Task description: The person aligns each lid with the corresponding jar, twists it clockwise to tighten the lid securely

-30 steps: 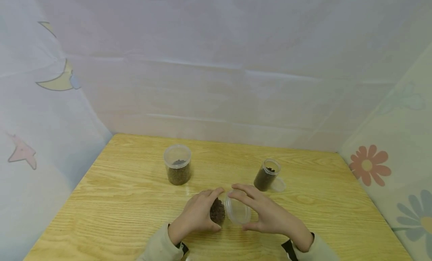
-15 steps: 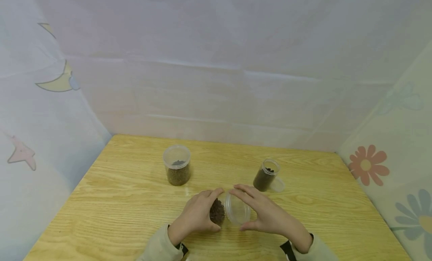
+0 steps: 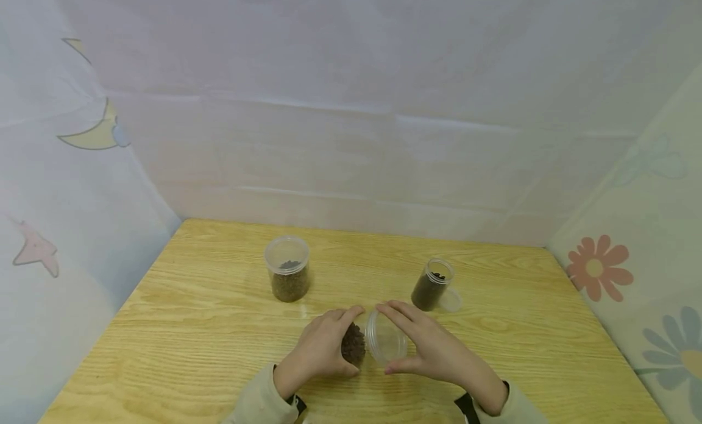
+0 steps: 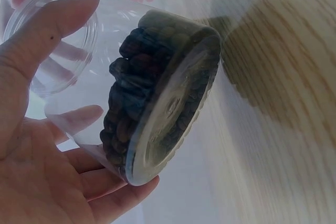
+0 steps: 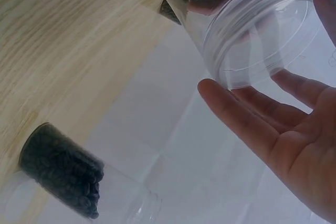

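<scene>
My left hand (image 3: 320,348) grips a clear plastic jar (image 4: 107,77) partly filled with dark brown bean-like pieces (image 3: 353,345). The jar leans, its mouth to the right and its bottom showing in the left wrist view; I cannot tell whether it touches the table. My right hand (image 3: 430,342) spreads round the clear lid (image 3: 389,340) at the mouth, fingers on the far side and thumb on the near side. In the right wrist view the fingertips (image 5: 210,87) meet the lid's lower edge.
A wider clear jar (image 3: 287,272), partly full of dark pieces, stands at the back left of the wooden table (image 3: 192,314). At the back right is a slimmer lidless jar (image 3: 432,285) of dark beans, a clear lid (image 3: 451,300) beside it. Patterned cloth (image 3: 329,137) hangs behind.
My right thumb has shifted a little left along the lid and the right fingers have moved slightly. The left hand and its jar stay in place.
</scene>
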Available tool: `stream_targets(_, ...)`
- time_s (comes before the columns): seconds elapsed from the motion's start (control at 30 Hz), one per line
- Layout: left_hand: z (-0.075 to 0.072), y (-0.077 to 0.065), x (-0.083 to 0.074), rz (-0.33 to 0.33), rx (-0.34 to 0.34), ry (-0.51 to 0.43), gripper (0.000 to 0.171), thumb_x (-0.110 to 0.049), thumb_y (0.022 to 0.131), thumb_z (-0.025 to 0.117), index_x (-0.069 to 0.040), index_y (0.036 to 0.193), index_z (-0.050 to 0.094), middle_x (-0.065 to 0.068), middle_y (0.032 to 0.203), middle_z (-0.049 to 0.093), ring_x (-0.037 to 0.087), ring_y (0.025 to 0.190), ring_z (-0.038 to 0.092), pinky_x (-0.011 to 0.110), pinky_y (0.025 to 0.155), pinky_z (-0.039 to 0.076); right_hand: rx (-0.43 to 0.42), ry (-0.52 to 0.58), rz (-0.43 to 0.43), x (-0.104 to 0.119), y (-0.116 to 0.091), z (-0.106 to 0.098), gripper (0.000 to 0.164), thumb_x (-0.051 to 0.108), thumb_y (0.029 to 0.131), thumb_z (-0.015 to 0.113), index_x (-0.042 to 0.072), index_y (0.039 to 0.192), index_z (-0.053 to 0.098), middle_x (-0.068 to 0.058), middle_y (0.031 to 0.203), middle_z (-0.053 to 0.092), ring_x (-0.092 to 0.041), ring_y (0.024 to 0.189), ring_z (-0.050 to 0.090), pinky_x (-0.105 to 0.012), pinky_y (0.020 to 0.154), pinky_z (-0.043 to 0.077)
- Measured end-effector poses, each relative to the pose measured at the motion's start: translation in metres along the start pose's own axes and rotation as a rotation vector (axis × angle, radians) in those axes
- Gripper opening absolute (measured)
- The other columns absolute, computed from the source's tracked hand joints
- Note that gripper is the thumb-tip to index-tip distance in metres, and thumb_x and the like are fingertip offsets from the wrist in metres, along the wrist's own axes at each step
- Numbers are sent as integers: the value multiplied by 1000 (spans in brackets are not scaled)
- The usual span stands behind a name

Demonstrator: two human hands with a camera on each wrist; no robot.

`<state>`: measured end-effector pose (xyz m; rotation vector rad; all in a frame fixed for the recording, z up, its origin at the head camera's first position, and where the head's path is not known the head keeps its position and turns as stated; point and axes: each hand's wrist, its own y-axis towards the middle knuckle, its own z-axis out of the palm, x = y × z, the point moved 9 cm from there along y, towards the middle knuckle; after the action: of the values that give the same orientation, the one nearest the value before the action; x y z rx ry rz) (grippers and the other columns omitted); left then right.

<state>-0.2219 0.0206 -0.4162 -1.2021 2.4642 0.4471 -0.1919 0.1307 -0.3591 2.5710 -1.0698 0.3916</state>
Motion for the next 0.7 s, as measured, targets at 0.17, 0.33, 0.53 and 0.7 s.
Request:
stream_targets(0.17, 1, 0, 1, 1, 6, -6, 92, -37, 57, 86, -15, 134, 40, 10, 120, 55, 26, 105, 54, 44, 80, 48, -26, -70, -63, 4, -1, -2, 90, 52, 72, 67, 10, 142, 31, -17, 136, 38, -33, 117, 44, -45, 83, 47)
stream_targets(0.33, 1, 0, 2, -9, 14, -21, 92, -37, 58, 85, -14, 134, 40, 10, 121, 54, 27, 106, 53, 44, 81, 47, -18, -65, -171, 8, -1, -4, 87, 53, 70, 69, 12, 139, 35, -11, 144, 27, -26, 127, 33, -41, 86, 46)
stream_targets(0.53, 1, 0, 3, -7, 16, -19, 92, -37, 58, 85, -14, 134, 40, 10, 121, 54, 27, 107, 53, 44, 80, 47, -50, -67, -314, 13, -1, -4, 93, 26, 58, 86, 8, 136, 39, -9, 140, 32, -25, 124, 35, -42, 88, 44)
stream_targets(0.7, 3, 0, 4, -15, 21, -15, 92, -37, 57, 85, -16, 135, 39, 9, 121, 54, 27, 107, 53, 44, 81, 47, -66, -63, -320, 13, -1, -4, 94, 22, 57, 87, 7, 136, 39, -9, 139, 35, -26, 121, 38, -43, 86, 45)
